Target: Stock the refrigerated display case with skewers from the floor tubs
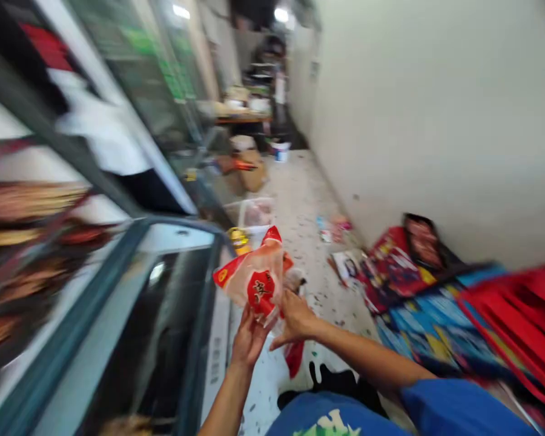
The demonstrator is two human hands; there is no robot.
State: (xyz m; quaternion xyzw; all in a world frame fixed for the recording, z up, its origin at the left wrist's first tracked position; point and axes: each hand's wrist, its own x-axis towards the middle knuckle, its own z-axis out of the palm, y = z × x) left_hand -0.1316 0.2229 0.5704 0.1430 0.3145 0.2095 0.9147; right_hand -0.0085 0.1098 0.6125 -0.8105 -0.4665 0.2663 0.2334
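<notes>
Both my hands hold a clear plastic packet with red ends and a red label (254, 275) in front of me, over the floor beside a chest freezer (163, 327). My left hand (249, 340) grips the packet's lower edge from beneath, fingers curled up around it. My right hand (295, 318) pinches the packet's lower right side. A second red-and-clear packet piece (294, 357) hangs below my right hand. The whole view is smeared by head motion.
A glass-topped chest freezer runs along the left. Flattened colourful cartons (418, 303) and red crates (522, 327) lie along the white wall at right. The narrow speckled floor (300, 200) leads to boxes (252, 169), a white bucket (281, 151) and a table at the far end.
</notes>
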